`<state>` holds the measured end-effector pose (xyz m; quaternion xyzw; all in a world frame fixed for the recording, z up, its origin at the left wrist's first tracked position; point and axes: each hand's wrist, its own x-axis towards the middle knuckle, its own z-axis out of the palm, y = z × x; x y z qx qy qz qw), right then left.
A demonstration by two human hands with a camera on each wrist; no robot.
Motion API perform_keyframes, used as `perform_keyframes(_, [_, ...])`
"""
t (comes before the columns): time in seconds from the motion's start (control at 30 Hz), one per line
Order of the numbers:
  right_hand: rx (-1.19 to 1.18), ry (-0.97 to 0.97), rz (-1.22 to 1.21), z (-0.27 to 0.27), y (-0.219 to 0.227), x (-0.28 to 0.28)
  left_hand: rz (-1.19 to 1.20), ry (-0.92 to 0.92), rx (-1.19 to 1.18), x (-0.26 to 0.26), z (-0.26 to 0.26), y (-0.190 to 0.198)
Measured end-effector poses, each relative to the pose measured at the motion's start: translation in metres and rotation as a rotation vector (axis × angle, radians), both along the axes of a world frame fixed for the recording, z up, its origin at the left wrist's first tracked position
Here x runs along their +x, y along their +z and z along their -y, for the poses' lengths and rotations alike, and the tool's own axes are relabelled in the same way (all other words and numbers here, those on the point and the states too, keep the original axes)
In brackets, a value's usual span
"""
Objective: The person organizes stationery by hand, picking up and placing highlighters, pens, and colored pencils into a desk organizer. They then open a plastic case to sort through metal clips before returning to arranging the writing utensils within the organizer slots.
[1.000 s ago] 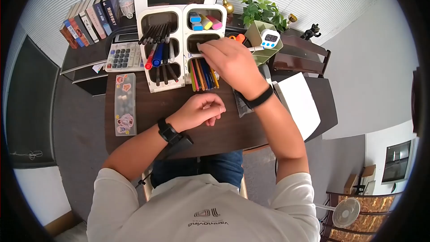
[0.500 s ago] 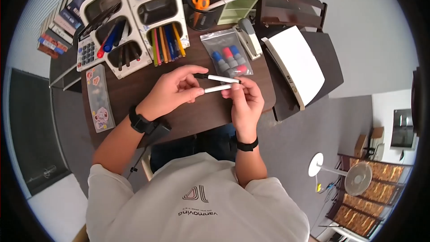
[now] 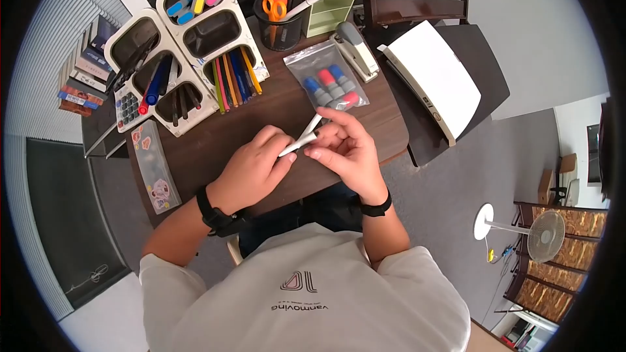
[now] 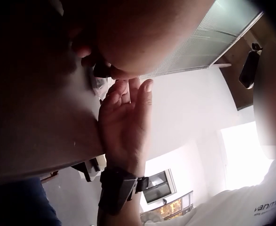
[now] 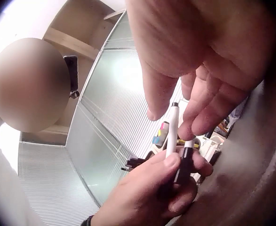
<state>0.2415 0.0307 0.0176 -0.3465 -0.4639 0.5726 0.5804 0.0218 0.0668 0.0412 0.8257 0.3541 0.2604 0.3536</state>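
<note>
While the left hand grips a white pen and a black-and-white pen together, presumably leaving their far ends exposed, the right hand, thumb and fingers apart, hovers about those ends, whether touching I cannot tell.

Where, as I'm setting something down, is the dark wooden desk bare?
Between the translucent stickered plastic box and left hand; also between the coloured pencils and clear plastic bag. Crowded around the black cylindrical cup and green tiered shelf.
</note>
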Motion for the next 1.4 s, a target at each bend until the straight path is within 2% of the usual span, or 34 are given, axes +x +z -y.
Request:
perform_keyframes(0.13, [-0.039, -0.042, 0.128, 0.001, 0.006, -0.009, 0.079, -0.044, -0.005, -0.013, 0.0, -0.001])
perform_keyframes(0.17, [-0.035, -0.038, 0.135, 0.001, 0.005, -0.007, 0.008, -0.111, -0.03, -0.018, 0.0, -0.001])
perform_keyframes(0.23, [0.136, 0.053, 0.429, 0.003, 0.004, -0.006, -0.053, -0.172, -0.058, -0.022, 0.0, -0.002])
perform_keyframes(0.3, [0.106, 0.052, 0.296, 0.011, 0.006, -0.016, 0.03, -0.21, -0.033, -0.022, 0.001, -0.003])
perform_keyframes(0.37, [0.132, 0.091, 0.36, 0.015, 0.005, -0.018, 0.028, -0.194, -0.011, -0.024, 0.001, -0.009])
perform_keyframes(0.43, [0.148, 0.072, 0.388, 0.016, 0.01, -0.022, 0.137, -0.191, 0.06, -0.022, 0.001, -0.013])
perform_keyframes(0.47, [0.225, -0.01, 0.471, 0.015, 0.018, -0.022, 0.149, -0.18, 0.069, -0.022, 0.001, -0.008])
perform_keyframes(0.5, [0.303, -0.092, 0.549, 0.015, 0.027, -0.022, 0.171, -0.119, -0.122, -0.022, 0.001, 0.003])
perform_keyframes(0.53, [0.296, -0.201, 0.534, 0.017, 0.036, -0.022, 0.193, -0.058, -0.313, -0.023, 0.001, 0.009])
perform_keyframes(0.57, [0.287, -0.327, 0.414, 0.017, 0.04, -0.022, 0.201, -0.047, -0.308, -0.024, 0.0, 0.008])
perform_keyframes(0.63, [0.503, -0.411, 0.507, -0.002, 0.073, -0.025, 0.352, 0.026, -0.439, -0.024, -0.003, 0.0])
perform_keyframes(0.7, [0.722, -0.337, 0.874, -0.037, 0.109, -0.037, 0.356, 0.033, -0.403, -0.025, -0.005, -0.008])
perform_keyframes(0.77, [0.871, -0.243, 1.01, -0.083, 0.115, -0.057, 0.408, 0.054, -0.492, -0.026, -0.008, -0.012])
perform_keyframes(0.9, [0.977, -0.152, 1.129, -0.136, 0.104, -0.086, 0.407, 0.065, -0.472, -0.027, -0.008, -0.014])
perform_keyframes(0.97, [0.944, -0.143, 1.205, -0.149, 0.1, -0.095, 0.397, 0.046, -0.416, -0.028, -0.009, -0.018])
perform_keyframes(1.1, [0.852, -0.124, 1.221, -0.132, 0.114, -0.099, 0.415, 0.038, -0.383, -0.028, -0.008, -0.019])
perform_keyframes(1.17, [0.924, -0.133, 1.171, -0.137, 0.117, -0.098, 0.433, 0.039, -0.382, -0.028, -0.009, -0.018])
perform_keyframes(1.23, [1.183, -0.333, 1.156, -0.146, 0.131, -0.099, 0.404, 0.024, -0.356, -0.028, -0.009, -0.019])
perform_keyframes(1.3, [1.243, -0.361, 1.228, -0.162, 0.142, -0.103, 0.406, 0.034, -0.374, -0.028, -0.008, -0.016])
perform_keyframes(1.37, [1.441, -0.367, 1.43, -0.18, 0.146, -0.108, 0.407, 0.037, -0.381, -0.028, -0.008, -0.014])
perform_keyframes(1.4, [1.433, -0.347, 1.508, -0.186, 0.145, -0.111, 0.424, 0.05, -0.399, -0.027, -0.008, -0.015])
